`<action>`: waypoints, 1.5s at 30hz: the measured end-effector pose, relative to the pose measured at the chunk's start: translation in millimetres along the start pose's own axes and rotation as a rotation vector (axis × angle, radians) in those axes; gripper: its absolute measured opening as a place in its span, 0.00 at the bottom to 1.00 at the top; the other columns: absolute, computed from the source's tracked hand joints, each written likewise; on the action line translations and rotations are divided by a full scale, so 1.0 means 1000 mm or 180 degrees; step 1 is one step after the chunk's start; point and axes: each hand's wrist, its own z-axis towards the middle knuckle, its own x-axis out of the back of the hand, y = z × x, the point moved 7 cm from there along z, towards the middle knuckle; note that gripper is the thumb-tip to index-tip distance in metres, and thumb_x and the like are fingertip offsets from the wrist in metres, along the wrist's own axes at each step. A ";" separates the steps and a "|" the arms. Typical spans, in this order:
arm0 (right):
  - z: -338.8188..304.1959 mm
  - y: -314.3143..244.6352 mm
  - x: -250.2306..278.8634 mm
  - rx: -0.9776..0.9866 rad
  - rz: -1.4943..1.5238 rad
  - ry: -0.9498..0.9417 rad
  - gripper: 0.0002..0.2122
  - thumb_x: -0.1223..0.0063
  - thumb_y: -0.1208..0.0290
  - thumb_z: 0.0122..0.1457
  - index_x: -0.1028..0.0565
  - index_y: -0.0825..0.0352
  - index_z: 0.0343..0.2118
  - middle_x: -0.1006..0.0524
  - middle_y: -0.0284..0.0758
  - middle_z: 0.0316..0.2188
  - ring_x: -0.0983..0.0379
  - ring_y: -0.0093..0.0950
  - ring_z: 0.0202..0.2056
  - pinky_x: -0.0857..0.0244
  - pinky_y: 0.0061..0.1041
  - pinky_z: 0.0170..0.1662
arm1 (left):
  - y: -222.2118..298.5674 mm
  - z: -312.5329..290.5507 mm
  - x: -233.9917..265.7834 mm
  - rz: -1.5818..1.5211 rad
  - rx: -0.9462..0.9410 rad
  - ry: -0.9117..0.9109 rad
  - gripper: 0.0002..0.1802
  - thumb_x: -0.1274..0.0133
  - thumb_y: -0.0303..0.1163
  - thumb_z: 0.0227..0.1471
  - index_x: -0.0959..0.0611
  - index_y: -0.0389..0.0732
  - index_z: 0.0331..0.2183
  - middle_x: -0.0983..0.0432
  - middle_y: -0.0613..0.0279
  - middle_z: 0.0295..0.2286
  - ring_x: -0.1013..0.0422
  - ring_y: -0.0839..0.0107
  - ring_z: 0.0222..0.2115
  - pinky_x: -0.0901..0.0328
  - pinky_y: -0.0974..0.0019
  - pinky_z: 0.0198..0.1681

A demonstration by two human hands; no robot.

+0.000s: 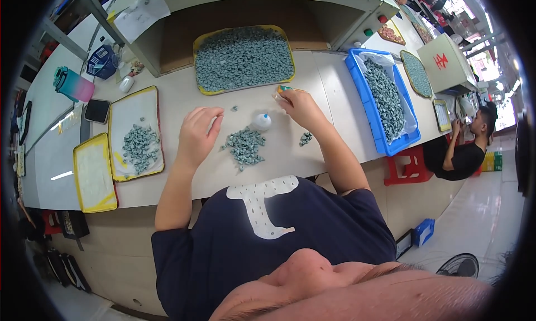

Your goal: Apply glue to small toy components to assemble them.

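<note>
My left hand [198,130] is raised over the left-middle of the table, its fingers curled together at the tips; what is between them, if anything, is too small to tell. In my right hand [302,107] is a small flat orange-and-green piece [292,89], held by its near edge close to the big tray. Between the hands lies a pile of grey-green stone chips [244,146]. At that pile's upper edge stands a white round bottle with a blue tip [261,121]. One loose chip [234,108] lies near my left fingertips, and a small cluster of chips [305,138] sits below my right wrist.
A yellow-rimmed tray [195,58] full of chips stands ahead, partly under a shelf. To the right is a blue lined crate [365,106] of chips. Leftward lie two yellow-edged trays, one holding chips [140,148], plus a phone [97,111] and a tumbler [72,85]. A co-worker [463,139] sits far right.
</note>
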 end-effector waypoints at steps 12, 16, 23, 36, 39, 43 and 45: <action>0.015 -0.012 -0.008 0.0406 0.0109 0.0473 0.10 0.47 0.74 0.55 0.23 0.70 0.40 0.23 0.41 0.31 0.25 0.33 0.29 0.31 0.26 0.35 | -0.078 -0.016 0.007 0.0422 0.0652 0.0029 0.07 0.44 0.23 0.46 0.21 0.36 0.31 0.24 0.57 0.29 0.29 0.57 0.33 0.35 0.62 0.37; 0.011 -0.012 -0.010 0.0304 0.0130 0.0481 0.09 0.47 0.75 0.56 0.23 0.70 0.39 0.23 0.41 0.31 0.25 0.32 0.29 0.31 0.25 0.35 | -0.065 -0.007 -0.016 0.0401 0.0204 -0.0198 0.08 0.43 0.23 0.43 0.20 0.37 0.32 0.24 0.58 0.29 0.29 0.58 0.34 0.34 0.60 0.38; 0.000 -0.003 0.003 0.0223 0.0438 0.0672 0.09 0.47 0.75 0.56 0.23 0.69 0.39 0.23 0.40 0.32 0.26 0.28 0.27 0.32 0.23 0.32 | -0.057 0.015 -0.066 0.0553 0.0259 -0.0658 0.12 0.42 0.24 0.43 0.20 0.37 0.35 0.25 0.55 0.32 0.30 0.57 0.39 0.34 0.59 0.41; -0.005 0.030 0.024 0.0325 0.0582 0.0818 0.09 0.47 0.75 0.56 0.23 0.68 0.40 0.23 0.39 0.32 0.27 0.26 0.25 0.33 0.21 0.31 | -0.057 0.016 -0.086 -0.0252 0.1326 -0.0428 0.09 0.44 0.23 0.48 0.21 0.33 0.35 0.27 0.61 0.28 0.30 0.69 0.23 0.33 0.71 0.33; -0.003 0.033 0.023 0.0335 0.0580 0.0805 0.09 0.47 0.76 0.56 0.23 0.68 0.40 0.23 0.39 0.32 0.28 0.25 0.25 0.33 0.21 0.30 | -0.059 0.001 -0.090 -0.1761 0.2217 -0.0631 0.08 0.45 0.24 0.51 0.21 0.33 0.36 0.28 0.63 0.28 0.32 0.73 0.25 0.35 0.73 0.32; -0.008 0.026 0.032 0.0473 0.0779 0.1158 0.09 0.46 0.78 0.55 0.23 0.68 0.40 0.22 0.38 0.31 0.28 0.23 0.25 0.33 0.20 0.30 | -0.034 -0.015 -0.094 -0.4319 0.2911 -0.0594 0.09 0.47 0.25 0.54 0.22 0.33 0.38 0.29 0.62 0.30 0.34 0.75 0.27 0.37 0.73 0.32; -0.014 0.012 0.040 0.0548 0.0783 0.1328 0.09 0.46 0.79 0.54 0.23 0.69 0.39 0.22 0.38 0.31 0.28 0.23 0.26 0.33 0.20 0.30 | -0.020 -0.017 -0.091 -0.5219 0.3001 -0.0487 0.09 0.48 0.25 0.55 0.22 0.33 0.39 0.29 0.62 0.31 0.34 0.75 0.28 0.37 0.72 0.32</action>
